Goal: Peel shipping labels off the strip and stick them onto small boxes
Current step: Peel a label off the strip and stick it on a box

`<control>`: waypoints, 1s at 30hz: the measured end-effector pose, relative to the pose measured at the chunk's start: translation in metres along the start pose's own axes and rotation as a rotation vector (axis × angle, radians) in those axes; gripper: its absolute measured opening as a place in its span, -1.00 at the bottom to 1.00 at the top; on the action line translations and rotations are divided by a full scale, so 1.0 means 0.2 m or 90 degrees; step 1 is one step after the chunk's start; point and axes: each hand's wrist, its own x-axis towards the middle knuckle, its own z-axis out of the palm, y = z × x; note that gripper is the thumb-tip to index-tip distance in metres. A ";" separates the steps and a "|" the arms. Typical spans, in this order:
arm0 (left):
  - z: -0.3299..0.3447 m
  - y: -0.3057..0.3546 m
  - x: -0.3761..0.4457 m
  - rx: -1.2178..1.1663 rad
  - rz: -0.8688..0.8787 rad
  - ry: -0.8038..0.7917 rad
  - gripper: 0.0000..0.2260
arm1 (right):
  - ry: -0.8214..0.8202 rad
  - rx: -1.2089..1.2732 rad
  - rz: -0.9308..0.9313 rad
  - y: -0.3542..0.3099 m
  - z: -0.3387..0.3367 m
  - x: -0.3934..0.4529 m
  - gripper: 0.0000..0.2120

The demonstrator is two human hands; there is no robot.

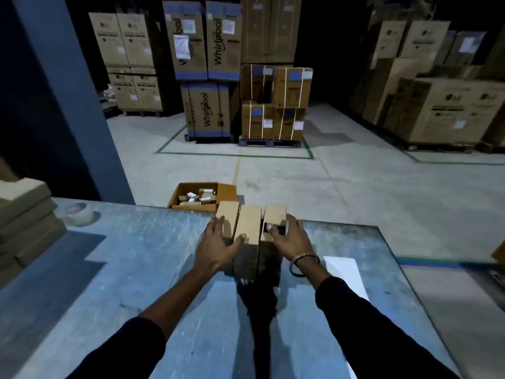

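Observation:
Three small brown cardboard boxes stand side by side at the far edge of the blue table [136,269]: a left box [228,214], a middle box [248,222] and a right box [274,214]. My left hand [218,247] rests against the left and middle boxes, thumb on the middle box's near top edge, fingers on the left one. My right hand [289,236] grips the right box, thumb on its near face and fingers curled round its right side. A white label sheet [345,272] lies flat on the table to the right of my right wrist.
A tape roll [79,213] sits at the table's far left beside stacked flat cardboard [24,214]. On the floor beyond the table stands an open carton [202,196] with small items. Large appliance cartons [207,77] on pallets fill the warehouse behind.

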 end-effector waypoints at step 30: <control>0.44 -0.09 -0.29 0.266 0.320 0.133 -0.19 | 0.158 0.548 0.188 0.15 0.18 -0.24 -0.85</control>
